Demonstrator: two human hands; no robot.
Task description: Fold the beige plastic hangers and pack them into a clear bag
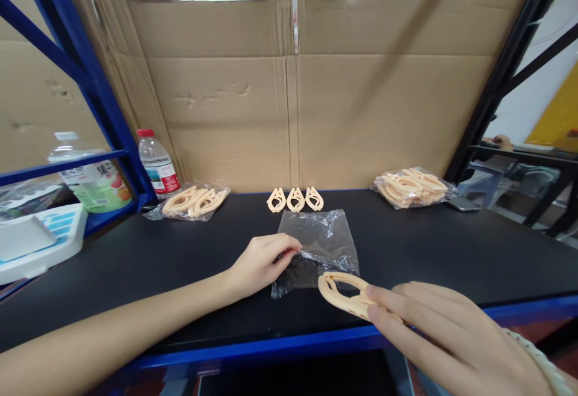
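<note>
Left hand [261, 262] pinches clear bag [316, 245] edge; right hand [433, 330] grips beige clip [345, 293] (near table [451, 251] front edge).

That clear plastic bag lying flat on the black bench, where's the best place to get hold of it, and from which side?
Probably at its near left edge, coming in from the left and low. The clear bag lies flat and crumpled on the black bench, so only an edge offers something to pinch. The left hand already has fingertips at that edge, while the right hand holds a beige clip by the bag's near right corner.

Packing station in a warehouse: blue steel racking [97, 92], cardboard backing [293, 95], black worktop [451, 245] bearing bagged plastic clips [410, 188].
</note>
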